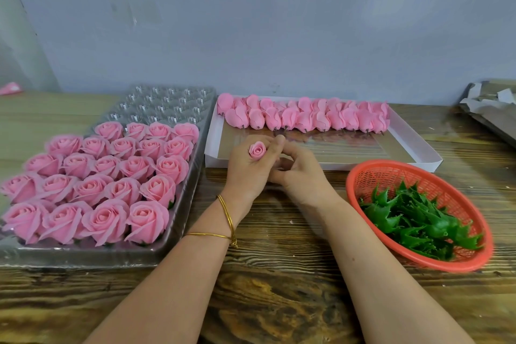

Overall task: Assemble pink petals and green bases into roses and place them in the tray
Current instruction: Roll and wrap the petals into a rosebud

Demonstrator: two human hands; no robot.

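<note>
My left hand (248, 169) grips a small pink rosebud (257, 150) with its fingers curled round it, bloom facing up. My right hand (298, 169) sits against the left one, fingers curled and touching the bud's underside; what lies beneath the bud is hidden. A clear plastic tray (192, 193) on the left holds several finished pink roses (111, 179), with bare cells at its far end. A white box (413, 148) behind my hands carries a row of closed pink petal buds (304, 117). An orange basket (363, 176) at the right holds green bases (413, 218).
Everything stands on a wooden table (279, 288) against a grey wall. Crumpled cardboard (491, 109) lies at the far right edge. A pink scrap (11, 88) sits at the far left. Bare wood lies in front of my forearms.
</note>
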